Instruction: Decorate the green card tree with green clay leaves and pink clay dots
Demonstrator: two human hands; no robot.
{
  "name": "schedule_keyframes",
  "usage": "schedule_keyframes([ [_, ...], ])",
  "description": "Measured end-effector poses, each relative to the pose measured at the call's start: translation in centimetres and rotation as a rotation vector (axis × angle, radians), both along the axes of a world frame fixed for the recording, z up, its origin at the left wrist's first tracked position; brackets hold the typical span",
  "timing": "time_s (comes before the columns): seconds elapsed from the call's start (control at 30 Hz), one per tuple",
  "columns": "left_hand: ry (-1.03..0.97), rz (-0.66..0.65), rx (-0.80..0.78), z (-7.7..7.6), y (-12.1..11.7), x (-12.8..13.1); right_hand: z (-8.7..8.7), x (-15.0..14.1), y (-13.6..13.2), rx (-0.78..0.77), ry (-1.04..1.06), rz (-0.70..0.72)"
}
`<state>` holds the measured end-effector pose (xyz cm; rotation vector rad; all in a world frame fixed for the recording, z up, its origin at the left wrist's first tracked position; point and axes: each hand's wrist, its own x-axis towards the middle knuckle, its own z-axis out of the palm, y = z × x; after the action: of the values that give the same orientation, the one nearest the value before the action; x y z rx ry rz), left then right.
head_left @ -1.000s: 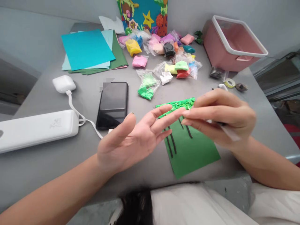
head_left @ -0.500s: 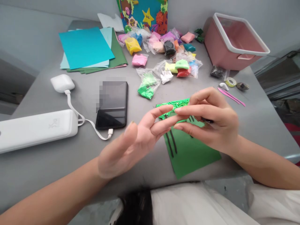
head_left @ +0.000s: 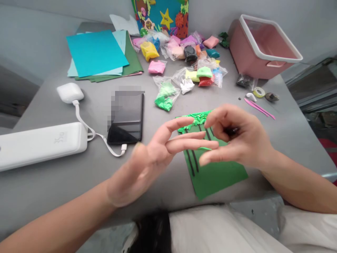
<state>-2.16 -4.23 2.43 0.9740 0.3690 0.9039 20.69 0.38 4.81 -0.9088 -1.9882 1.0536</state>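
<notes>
Over the green sheet point(head_left: 221, 175), my left hand point(head_left: 152, 158) is open with its fingers stretched towards the right. A thin strip of bright green clay point(head_left: 204, 148) shows at the underside of its fingers, near my right thumb. My right hand point(head_left: 242, 140) has its thumb and index finger apart, while its other fingers curl around something dark that I cannot make out. Small green clay pieces point(head_left: 198, 117) cover the sheet's far edge, and dark strips point(head_left: 193, 161) run down from them. My hands hide part of the sheet.
Bagged coloured clay point(head_left: 189, 52) lies in a heap behind the sheet. A pink bin point(head_left: 259, 58) stands at back right, near pink tools point(head_left: 259, 108). To the left are a phone point(head_left: 126, 119), a cabled white power bank point(head_left: 44, 146) and stacked coloured sheets point(head_left: 97, 52).
My right fingertips have come away from my left fingers, and the right thumb and index finger have spread. My left fingers have fanned apart. A small dark bit now shows near the pink tools.
</notes>
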Motion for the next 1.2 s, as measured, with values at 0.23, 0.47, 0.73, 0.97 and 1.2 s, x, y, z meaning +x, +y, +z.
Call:
schedule_keyframes([
  [0.23,-0.157,0.094,-0.451,0.9,1.3,0.1,-0.9,1.2,1.1,0.25,-0.28,-0.044],
  [0.47,-0.139,0.12,-0.604,1.2,2.1,-0.3,-0.7,1.8,2.4,0.714,-0.388,-0.036],
  [0.73,-0.069,-0.008,-0.655,0.4,2.4,-0.6,-0.1,2.7,2.4,0.777,-0.652,0.175],
  [0.97,-0.09,-0.01,-0.673,0.4,2.6,-0.6,-0.9,2.2,2.1,0.806,-0.55,0.131],
  [1.2,-0.064,0.004,-0.716,0.4,2.6,-0.7,-1.2,2.0,2.1,0.817,-0.469,0.156],
])
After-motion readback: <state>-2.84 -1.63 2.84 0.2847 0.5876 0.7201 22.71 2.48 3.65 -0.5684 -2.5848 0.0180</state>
